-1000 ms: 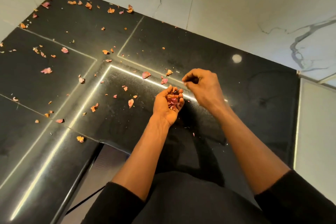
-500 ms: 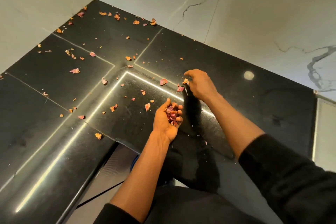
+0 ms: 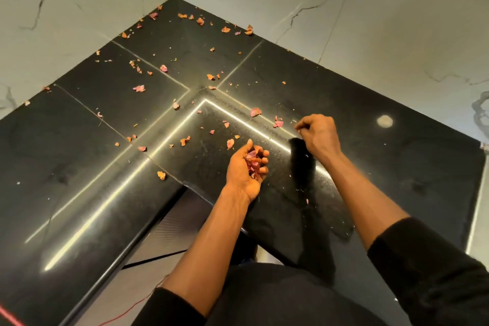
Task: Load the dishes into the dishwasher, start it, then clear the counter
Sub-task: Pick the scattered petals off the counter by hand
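Note:
A black stone counter [image 3: 370,156] fills the corner, strewn with several pink and orange peel scraps. My left hand [image 3: 246,167] is cupped palm up over the counter's inner edge and holds a small heap of peel scraps [image 3: 252,160]. My right hand [image 3: 318,133] hovers just right of it, low over the counter, fingers curled with thumb and fingertips pinched together near a pink scrap [image 3: 277,123]; whether a scrap sits in the pinch is too small to tell. Another larger pink scrap [image 3: 255,112] lies a little beyond.
White marble walls [image 3: 344,21] close the corner behind and on the left. More scraps [image 3: 200,20] lie deep in the corner and across the left slab [image 3: 139,88]. A dark gap [image 3: 169,227] opens below the counter's inner edge.
My right hand drew back slightly from the pink scraps toward my left hand. The left hand kept its heap, and my head tilted up, showing more of the corner.

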